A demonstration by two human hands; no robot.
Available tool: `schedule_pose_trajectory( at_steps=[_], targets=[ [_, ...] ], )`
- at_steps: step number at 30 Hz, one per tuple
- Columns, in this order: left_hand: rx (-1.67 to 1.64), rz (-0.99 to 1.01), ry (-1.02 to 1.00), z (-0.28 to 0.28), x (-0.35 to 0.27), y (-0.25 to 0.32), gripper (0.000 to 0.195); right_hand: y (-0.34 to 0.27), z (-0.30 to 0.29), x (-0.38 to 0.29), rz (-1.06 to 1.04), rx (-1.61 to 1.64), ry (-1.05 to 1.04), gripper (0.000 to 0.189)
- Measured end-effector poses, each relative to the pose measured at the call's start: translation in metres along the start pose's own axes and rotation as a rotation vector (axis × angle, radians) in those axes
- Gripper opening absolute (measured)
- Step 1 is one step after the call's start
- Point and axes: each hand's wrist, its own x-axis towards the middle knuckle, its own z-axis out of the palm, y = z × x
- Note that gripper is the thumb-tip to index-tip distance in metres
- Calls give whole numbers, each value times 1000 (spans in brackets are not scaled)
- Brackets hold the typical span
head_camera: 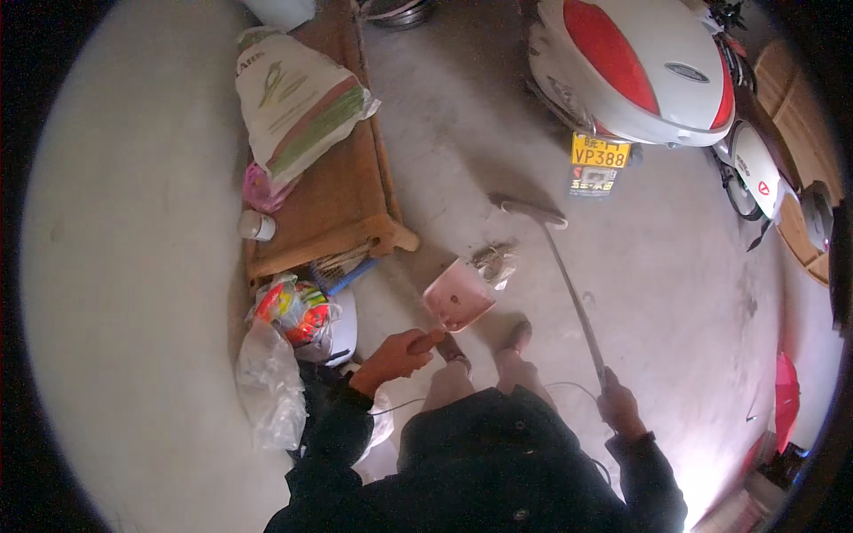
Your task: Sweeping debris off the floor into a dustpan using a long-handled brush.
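My left hand [398,354] grips the short handle of a pink dustpan [466,292], whose pan lies low in front of my feet. A few dark bits lie in the pan. Just past its far edge is a small heap of dusty debris [492,258] with a crumpled clear plastic wrapper [504,268] against it. My right hand [620,403] is closed around the long stick of a broom [576,300]. The broom head [534,214] rests on the floor beyond the heap and to its right, apart from it.
To the left stands a wooden bench [333,200] bearing a printed sack [300,106], a pink plastic bag [265,190] and a jar [257,226]. A white bucket [345,320] with plastic bags stands nearer. A white scooter [646,66] and a helmet [755,170] are at right.
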Motion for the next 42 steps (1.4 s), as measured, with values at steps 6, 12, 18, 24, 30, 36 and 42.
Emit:
schedule_pose_trajectory(
  at_steps=[6, 12, 18, 24, 30, 36, 42],
  targets=[
    [-7, -19, -15, -8, 11, -8, 31, -47, -8, -24, 73, 122, -233, 63],
    [-4, 31, -12, -14, 17, -8, 31, -62, -33, -66, 39, 173, -499, 77],
    [-21, 114, -11, -15, 21, -13, 24, -45, -45, -98, 258, 818, -694, 71],
    [-5, -30, -24, -19, 6, -5, 40, -88, -104, -123, 258, 599, -593, 66],
    [-117, -41, -65, -16, 3, -25, 42, -86, -110, -124, 209, 593, -442, 66],
    [-115, 63, -28, -12, -1, -30, 29, -98, -94, -68, 36, 216, -263, 68],
    [-80, 20, -44, -9, 3, -37, 37, -77, -45, -19, -46, -38, -274, 74]
  ],
)
